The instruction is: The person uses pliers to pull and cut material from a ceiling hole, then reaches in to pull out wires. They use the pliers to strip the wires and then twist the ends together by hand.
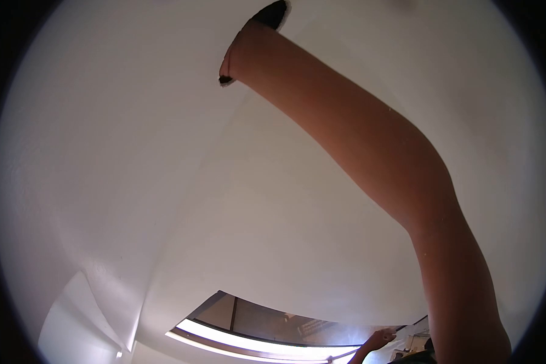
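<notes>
The right arm (346, 115) comes in from 5 o'clock, bends at the elbow (434, 182) near 3 o'clock, and reaches into the hole (270, 17) in the white panel (164, 151), close to 12 o'clock. The right hand is out of sight past the rim, so I cannot tell how far its fingers are open, or whether they have hold of anything; the hole is the nearest thing that shows. The fit looks tight: the dark gap is widest on the arm's upper side, with only a sliver at its lower side, towards 11 o'clock. A reach like this seems to call for slow moves in line with the forearm, feeling gently with the fingertips, without twisting or leaning on the rim, which could scrape bare skin. The wider gap probably gives the most slack. Down at 5 o'clock, near the light strip (255, 343), is a small hand (379, 338); whose it is, and what it holds, I cannot tell. No left hand can be surely made out.
</notes>
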Tool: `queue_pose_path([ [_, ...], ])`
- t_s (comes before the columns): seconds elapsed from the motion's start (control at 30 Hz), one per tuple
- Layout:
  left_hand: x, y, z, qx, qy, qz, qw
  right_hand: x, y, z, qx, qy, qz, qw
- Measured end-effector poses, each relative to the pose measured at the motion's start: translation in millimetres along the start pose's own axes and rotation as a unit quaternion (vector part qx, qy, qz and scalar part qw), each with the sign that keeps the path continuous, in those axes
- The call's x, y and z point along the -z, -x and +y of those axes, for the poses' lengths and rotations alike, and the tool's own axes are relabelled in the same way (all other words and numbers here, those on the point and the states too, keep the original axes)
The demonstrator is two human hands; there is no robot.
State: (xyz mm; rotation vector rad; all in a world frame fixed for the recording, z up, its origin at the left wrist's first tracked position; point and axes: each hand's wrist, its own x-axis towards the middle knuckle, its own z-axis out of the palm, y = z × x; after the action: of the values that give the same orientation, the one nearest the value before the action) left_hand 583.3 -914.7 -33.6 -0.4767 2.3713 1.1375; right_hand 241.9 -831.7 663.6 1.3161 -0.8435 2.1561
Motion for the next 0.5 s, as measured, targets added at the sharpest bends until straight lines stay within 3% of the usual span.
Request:
queue_pose_path([
  [0.2,-12.7,6.9,3.3,0.041,-0.021,-0.017,0.999,11.4,-2.0,-6.8,-0.094,-0.192,0.018,0.977],
  [0.27,-16.3,9.4,-2.1,0.039,-0.015,-0.034,0.999,17.6,-1.8,-6.0,-0.135,-0.271,0.030,0.953],
  [0.33,-20.1,8.2,-6.0,-0.022,-0.041,-0.031,0.998,22.2,1.2,-5.1,-0.181,-0.349,0.042,0.919],
  [0.43,-27.3,-3.7,-34.8,-0.028,-0.034,0.003,0.999,29.0,8.9,2.2,-0.236,-0.424,0.059,0.872],
  [0.5,-11.9,-2.6,-19.9,-0.008,-0.036,-0.009,0.999,28.8,18.7,5.8,-0.261,-0.456,0.060,0.849],
])
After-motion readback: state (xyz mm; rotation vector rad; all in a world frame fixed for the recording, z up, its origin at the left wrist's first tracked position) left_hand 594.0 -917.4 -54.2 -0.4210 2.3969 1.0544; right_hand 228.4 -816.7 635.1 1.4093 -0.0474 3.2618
